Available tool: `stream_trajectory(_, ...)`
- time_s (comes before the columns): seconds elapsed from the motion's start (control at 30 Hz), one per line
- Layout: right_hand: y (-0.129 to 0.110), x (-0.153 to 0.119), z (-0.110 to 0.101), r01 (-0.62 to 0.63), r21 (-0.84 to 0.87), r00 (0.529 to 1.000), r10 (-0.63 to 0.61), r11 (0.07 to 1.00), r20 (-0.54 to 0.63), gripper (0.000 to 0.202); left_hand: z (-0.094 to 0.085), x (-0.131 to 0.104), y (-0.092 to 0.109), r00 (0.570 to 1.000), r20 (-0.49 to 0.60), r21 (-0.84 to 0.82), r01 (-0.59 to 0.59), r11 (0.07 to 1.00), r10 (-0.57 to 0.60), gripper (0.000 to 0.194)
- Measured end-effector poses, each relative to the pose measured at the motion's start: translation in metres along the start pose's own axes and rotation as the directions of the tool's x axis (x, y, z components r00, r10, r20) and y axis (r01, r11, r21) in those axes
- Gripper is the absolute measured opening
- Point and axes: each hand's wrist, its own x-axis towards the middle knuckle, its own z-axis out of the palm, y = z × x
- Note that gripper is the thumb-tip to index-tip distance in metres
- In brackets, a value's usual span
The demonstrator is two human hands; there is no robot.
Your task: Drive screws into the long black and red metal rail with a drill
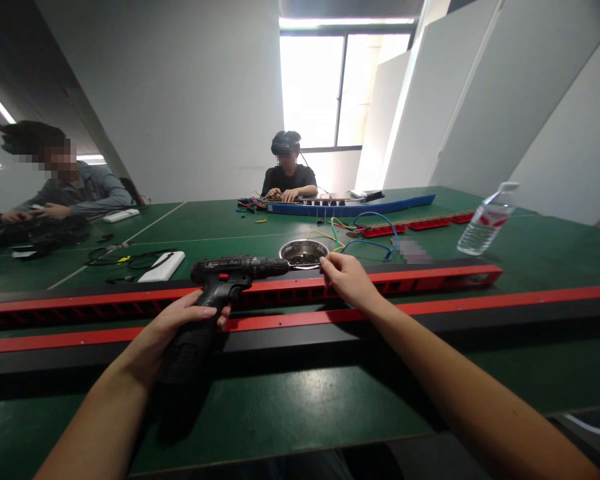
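Observation:
My left hand (pixel 183 319) is wrapped round the grip of a black cordless drill (pixel 220 280), whose chuck points to the right. At the tip of the drill, my right hand (pixel 345 275) has its fingers pinched together; whatever they hold is too small to make out. Just behind these fingers is a round metal bowl (pixel 304 245) with many small dark pieces in it. Beneath both hands run two long red and black rails, a rear one (pixel 275 291) with openings along its side and a front one (pixel 290 321).
Behind the bowl lie coloured wires (pixel 365 243), red strips (pixel 427 223) and a long blue rail (pixel 350 208). A water bottle (pixel 486 220) stands at the right. A white device (pixel 163 267) and black cables lie at the left. Two people sit across the green table (pixel 300 400).

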Motion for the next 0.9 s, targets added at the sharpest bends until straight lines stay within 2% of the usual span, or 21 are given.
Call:
stream_trajectory(0.3,-0.0012,-0.0007,-0.0005,-0.005,-0.008,1.000,0.005,1.000,-0.003,0.035,-0.0098,0.0078,-0.0020,0.999,0.046,0.001,0.008,1.000,-0.008,0.046)
stream_trajectory(0.5,0.0000,-0.0004,-0.0002,0.002,-0.016,1.000,-0.002,1.000,-0.005,0.035,-0.0041,0.0035,-0.0010,0.998,0.047,0.047,-0.051,0.998,0.049,0.038)
stream_trajectory(0.9,-0.0009,-0.0008,-0.0005,0.006,-0.021,1.000,-0.007,1.000,-0.003,0.036,-0.0037,0.0042,-0.0009,0.999,0.032,0.047,-0.033,0.998,0.031,0.038)
